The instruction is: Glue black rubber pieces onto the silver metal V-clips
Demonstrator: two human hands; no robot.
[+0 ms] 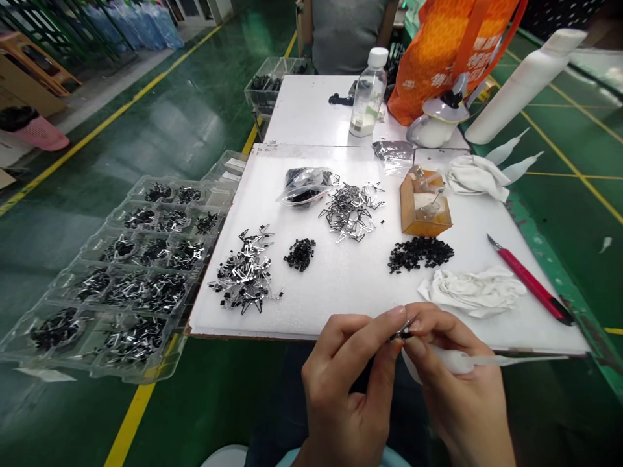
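Note:
My left hand [348, 383] and my right hand [457, 383] meet at the near edge of the white foam board [360, 279]. Together their fingertips pinch a small black part with a metal pin [403, 332]. My right hand also holds a thin white plastic dropper [506, 360] that points to the right. On the board lie a heap of assembled silver-and-black pieces [246, 272], a heap of bare metal pins [350, 211], and two small piles of black parts [300, 253] [419, 253].
A clear compartment tray [121, 279] with finished pieces sits to the left. A red utility knife [530, 285], white rags [470, 292], an amber box [424, 204], a plastic bag [306, 185], a water bottle [368, 94] and an orange bag [448, 52] are around. A person sits opposite.

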